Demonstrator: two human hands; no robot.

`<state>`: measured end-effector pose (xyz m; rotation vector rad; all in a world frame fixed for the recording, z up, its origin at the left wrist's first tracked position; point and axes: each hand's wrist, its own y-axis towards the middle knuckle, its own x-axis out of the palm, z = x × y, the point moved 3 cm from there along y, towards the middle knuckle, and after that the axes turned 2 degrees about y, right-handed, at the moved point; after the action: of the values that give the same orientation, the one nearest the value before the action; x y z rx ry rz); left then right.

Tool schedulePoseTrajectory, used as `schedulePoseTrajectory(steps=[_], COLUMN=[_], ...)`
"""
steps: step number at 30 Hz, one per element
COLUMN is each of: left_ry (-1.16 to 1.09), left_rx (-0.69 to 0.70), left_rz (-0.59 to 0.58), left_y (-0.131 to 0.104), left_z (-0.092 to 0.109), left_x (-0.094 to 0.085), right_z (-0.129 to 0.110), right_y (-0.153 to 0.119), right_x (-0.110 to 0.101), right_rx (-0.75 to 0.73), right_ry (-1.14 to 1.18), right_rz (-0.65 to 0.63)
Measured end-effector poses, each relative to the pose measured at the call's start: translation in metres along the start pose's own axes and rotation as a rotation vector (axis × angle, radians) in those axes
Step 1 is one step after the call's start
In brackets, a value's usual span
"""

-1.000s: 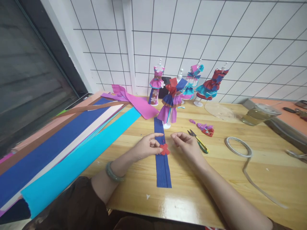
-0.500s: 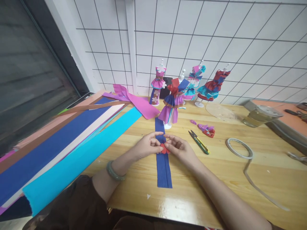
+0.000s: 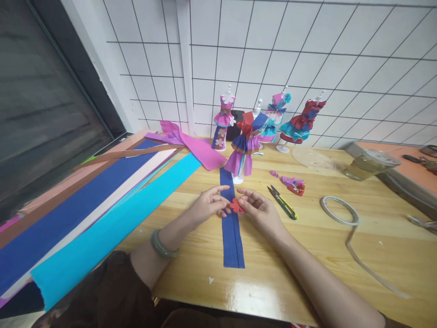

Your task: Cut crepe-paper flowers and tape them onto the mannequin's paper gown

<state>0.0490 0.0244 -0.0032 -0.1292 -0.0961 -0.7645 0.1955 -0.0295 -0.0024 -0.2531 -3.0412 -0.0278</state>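
A small red paper flower (image 3: 236,206) is pinched between the thumb and fingers of my right hand (image 3: 259,207). Just left of it is my left hand (image 3: 210,205), its index finger stretched out and the other fingers loosely curled and apart. Its thumb comes close to the flower's left edge; whether they touch I cannot tell. Beneath both hands a strip of dark blue crepe paper (image 3: 233,246) lies lengthwise on the wooden table. Yellow and green thread snips (image 3: 283,202) rest to the right of my right hand.
Several small dress forms in paper dresses, one nearest me (image 3: 244,155), stand at the back. Crepe paper sheets (image 3: 129,214) cover the left side. On the right are purple and red scraps (image 3: 293,184), a tape roll (image 3: 339,210) with a loose tail, and a cup of liquid (image 3: 370,165).
My left fingers have loosened from the red flower and drawn slightly left. The flower, in my right hand, has risen a little and now shows more of its petals.
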Motion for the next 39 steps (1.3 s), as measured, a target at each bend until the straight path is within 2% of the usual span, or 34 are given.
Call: schedulePoseTrajectory(steps=[7, 9, 12, 15, 18, 21, 39], left_ry=[0.051, 0.065, 0.092, 0.103, 0.112, 0.107, 0.105], left_rx=[0.042, 0.052, 0.067, 0.076, 0.078, 0.068, 0.002], left_rz=[-0.006, 0.025, 0.077, 0.094, 0.099, 0.102, 0.146], left_y=[-0.002, -0.001, 0.001, 0.002, 0.003, 0.003, 0.001], left_z=[-0.003, -0.004, -0.005, -0.006, -0.006, -0.007, -0.005], left_x=[0.001, -0.001, -0.003, -0.003, -0.003, -0.002, -0.002], right_z=[0.009, 0.006, -0.004, -0.01, -0.009, -0.006, -0.007], right_y=[0.0, -0.001, -0.006, -0.011, -0.014, -0.013, -0.01], right_x=[0.005, 0.004, 0.004, 0.01, 0.015, 0.016, 0.015], right_rx=[-0.019, -0.1, -0.317, -0.441, -0.461, -0.46, -0.511], right_ry=[-0.082, -0.207, -0.457, -0.601, -0.675, -0.721, -0.784], right_rz=[-0.047, -0.007, 0.071, 0.006, -0.074, -0.092, -0.054])
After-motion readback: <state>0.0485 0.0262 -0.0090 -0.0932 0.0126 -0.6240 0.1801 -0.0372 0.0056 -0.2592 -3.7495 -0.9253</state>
